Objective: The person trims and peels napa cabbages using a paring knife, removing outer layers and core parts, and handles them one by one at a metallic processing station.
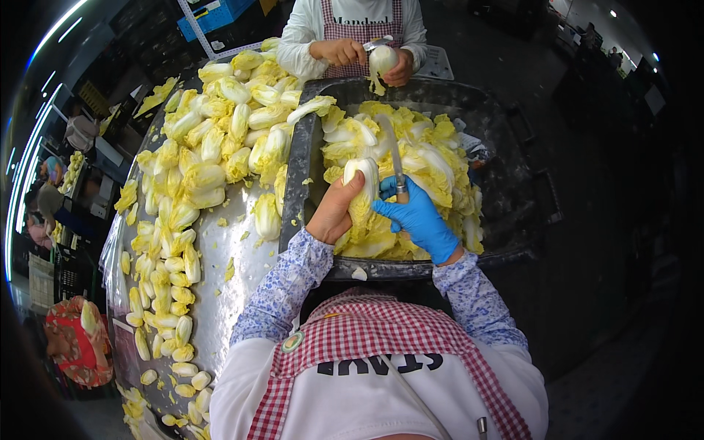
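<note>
My bare left hand grips a napa cabbage, its white base pointing away from me and its yellow leaves hanging towards me. In a blue glove, my right hand holds a knife by its wooden handle. The blade points up and away, to the right of the cabbage and apart from it. Two fingers of the glove come close to the cabbage's side. Below both hands, a large black bin holds a heap of loose yellow and white cabbage leaves.
Left of the bin, a metal table carries many napa cabbages. Across the bin, a co-worker trims another cabbage with a knife. A person in red clothing stands beyond the table. A blue crate is at the back.
</note>
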Action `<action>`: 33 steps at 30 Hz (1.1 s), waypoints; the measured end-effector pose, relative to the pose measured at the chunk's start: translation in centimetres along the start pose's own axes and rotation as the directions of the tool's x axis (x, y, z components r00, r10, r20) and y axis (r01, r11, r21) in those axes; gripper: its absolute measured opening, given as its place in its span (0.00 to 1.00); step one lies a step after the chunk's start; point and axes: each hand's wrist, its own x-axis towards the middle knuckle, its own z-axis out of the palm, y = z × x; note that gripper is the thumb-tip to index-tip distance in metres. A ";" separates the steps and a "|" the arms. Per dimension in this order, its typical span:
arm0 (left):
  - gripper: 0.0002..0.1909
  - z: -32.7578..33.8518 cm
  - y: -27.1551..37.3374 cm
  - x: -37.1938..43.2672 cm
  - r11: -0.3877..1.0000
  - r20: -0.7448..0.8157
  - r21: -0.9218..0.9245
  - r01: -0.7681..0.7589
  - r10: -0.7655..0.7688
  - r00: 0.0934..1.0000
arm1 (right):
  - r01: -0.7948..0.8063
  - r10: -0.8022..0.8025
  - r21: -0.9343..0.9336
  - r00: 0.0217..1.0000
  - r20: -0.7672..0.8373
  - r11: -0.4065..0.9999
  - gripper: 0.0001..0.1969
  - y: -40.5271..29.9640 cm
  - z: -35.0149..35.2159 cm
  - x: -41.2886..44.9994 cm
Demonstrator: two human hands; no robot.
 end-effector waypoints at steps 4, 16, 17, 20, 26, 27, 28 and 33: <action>0.35 0.1 -0.6 0.2 0.959 0.088 -0.281 0.040 -0.016 0.996 | 0.084 -0.083 0.039 0.996 -0.031 0.996 0.20 0.1 0.6 0.2; 0.29 1.6 0.9 -0.9 0.899 -0.126 0.435 -0.051 0.117 0.985 | 0.299 -0.311 -0.462 0.949 0.052 0.835 0.17 0.7 -1.0 0.9; 0.30 1.4 1.3 -1.1 0.835 -0.089 0.550 -0.037 0.103 0.991 | 0.296 -0.308 -0.461 0.950 0.051 0.836 0.17 0.2 -1.2 0.8; 0.32 -0.6 2.2 -1.2 0.855 0.035 0.519 0.028 -0.054 0.998 | 0.201 -0.233 -0.510 0.973 0.002 0.836 0.17 -0.8 -1.8 0.5; 0.35 -0.4 2.9 -2.1 0.962 0.292 -0.223 0.157 -0.088 0.952 | 0.118 -0.649 -0.929 0.746 -0.151 0.352 0.20 1.7 -9.9 3.2; 0.36 -0.1 2.7 -2.0 0.955 0.241 -0.291 0.052 0.020 0.970 | 0.124 -0.649 -0.929 0.747 -0.144 0.349 0.20 1.8 -8.9 2.9; 0.38 -0.5 2.5 -1.7 0.935 0.275 -0.349 0.057 0.044 0.960 | 0.196 -0.565 -0.817 0.805 -0.182 0.542 0.22 1.5 -7.0 2.3; 0.37 -0.1 0.3 -0.8 0.953 0.201 -0.298 0.043 0.019 0.979 | 0.066 -0.071 -0.278 0.997 -0.007 0.958 0.19 -0.9 1.2 -0.1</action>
